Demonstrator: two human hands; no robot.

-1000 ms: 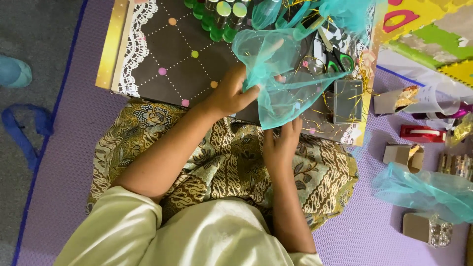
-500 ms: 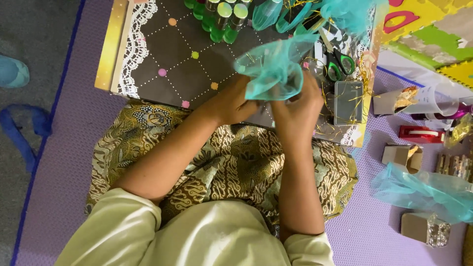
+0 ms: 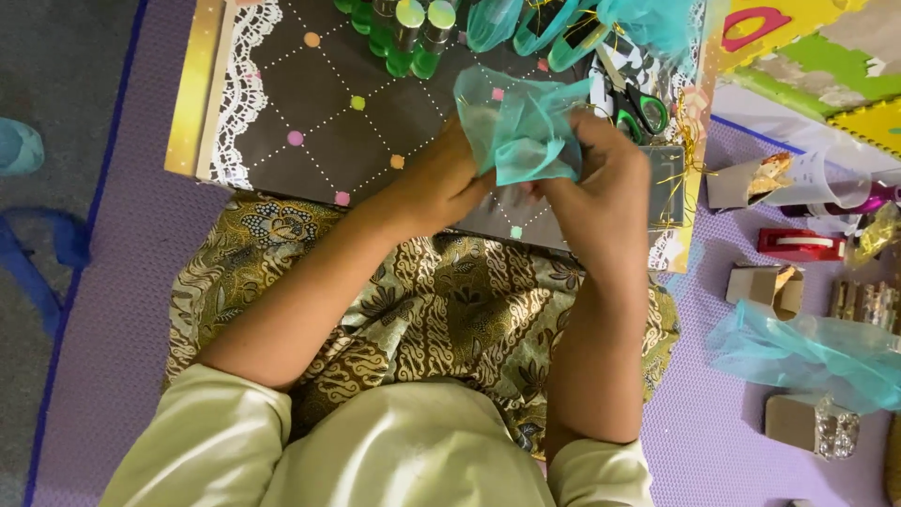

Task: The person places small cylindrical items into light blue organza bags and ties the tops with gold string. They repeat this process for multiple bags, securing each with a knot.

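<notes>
teal mesh pouch (image 3: 519, 127) bunched between both hands' fingers (image 3: 488, 178)

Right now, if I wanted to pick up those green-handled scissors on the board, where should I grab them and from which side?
Probably by the green handle loops of the scissors, coming from the right. The loops lie bare on the dark board, while the blades point up-left under teal bundles, and the right hand sits just below them, gathering teal netting with the left hand.
</notes>
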